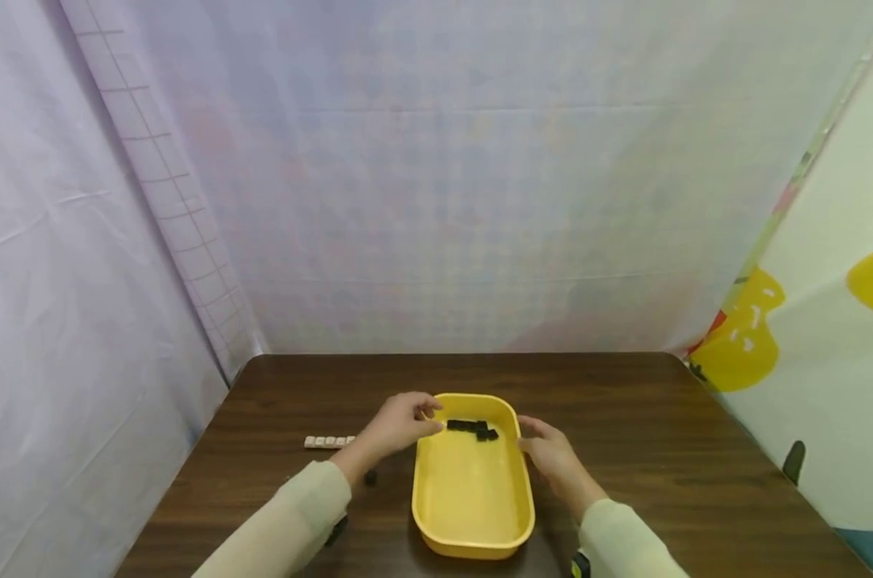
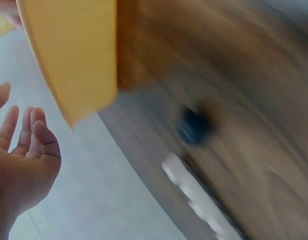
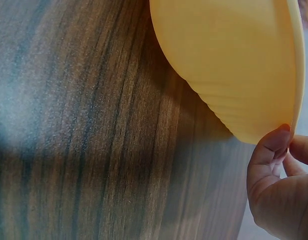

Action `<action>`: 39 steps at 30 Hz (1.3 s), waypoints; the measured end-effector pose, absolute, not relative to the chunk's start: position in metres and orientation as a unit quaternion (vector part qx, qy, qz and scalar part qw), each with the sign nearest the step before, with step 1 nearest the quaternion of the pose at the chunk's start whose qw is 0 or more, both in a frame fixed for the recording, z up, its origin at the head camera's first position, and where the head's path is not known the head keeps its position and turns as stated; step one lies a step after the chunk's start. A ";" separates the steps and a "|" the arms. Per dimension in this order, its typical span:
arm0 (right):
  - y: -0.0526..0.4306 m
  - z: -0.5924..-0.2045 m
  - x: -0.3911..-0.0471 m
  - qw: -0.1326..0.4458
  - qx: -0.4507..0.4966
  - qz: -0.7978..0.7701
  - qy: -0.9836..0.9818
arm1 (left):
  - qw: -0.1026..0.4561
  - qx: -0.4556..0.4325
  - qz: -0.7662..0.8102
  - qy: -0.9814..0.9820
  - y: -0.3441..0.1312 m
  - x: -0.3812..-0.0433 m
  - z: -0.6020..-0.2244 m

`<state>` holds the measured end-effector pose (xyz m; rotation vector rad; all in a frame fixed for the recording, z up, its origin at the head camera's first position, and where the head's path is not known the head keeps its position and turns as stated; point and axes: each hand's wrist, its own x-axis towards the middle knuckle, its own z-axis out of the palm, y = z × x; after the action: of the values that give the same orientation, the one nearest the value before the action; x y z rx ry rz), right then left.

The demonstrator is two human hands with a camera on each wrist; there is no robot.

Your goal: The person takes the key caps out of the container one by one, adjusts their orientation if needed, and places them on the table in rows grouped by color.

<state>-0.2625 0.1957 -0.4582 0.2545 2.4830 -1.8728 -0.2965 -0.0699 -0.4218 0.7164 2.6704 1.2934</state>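
Observed round-cornered yellow tray (image 1: 473,498), with long axis near-to-far, between right hand (image 1: 554,459), pinching its right rim and thus nearer, and left hand (image 1: 399,421), loosely curved near left rim, gripping nothing.

Head view. Tray (image 1: 473,498), lower centre: open from above over its middle and near end; black blocks (image 1: 468,427) obstruct the far end. Left hand (image 1: 400,421) overlaps the left rim, and left sleeve (image 1: 292,514) bars entry from lower left. White row (image 1: 328,441) and black cube (image 1: 371,478) further narrow that side. Right hand (image 1: 548,453) pinches the right rim; right sleeve (image 1: 627,538) crosses lower right. Passage: broad bare table (image 1: 696,474) right of that hand, plus a strip above the tray, bounded by the curtain (image 1: 444,241).
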 end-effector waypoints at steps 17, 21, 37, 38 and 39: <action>0.195 -0.459 -0.261 0.018 0.077 -0.597 0.798 | 0.050 0.312 0.253 0.914 0.006 -0.324 -0.452; 0.193 -0.457 -0.258 0.019 0.079 -0.597 0.798 | 0.055 0.318 0.207 0.923 0.009 -0.326 -0.459; 0.192 -0.459 -0.258 0.023 0.095 -0.596 0.797 | 0.069 0.292 0.189 0.935 0.011 -0.319 -0.463; 0.192 -0.459 -0.258 0.023 0.097 -0.595 0.797 | 0.072 0.288 0.187 0.936 0.011 -0.319 -0.464; 0.192 -0.460 -0.258 0.024 0.098 -0.594 0.798 | 0.073 0.285 0.186 0.937 0.011 -0.318 -0.465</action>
<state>-0.2579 0.1921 -0.4596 0.3040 2.4701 -1.8379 -0.3179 0.0113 -0.4649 0.8549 2.8153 0.5599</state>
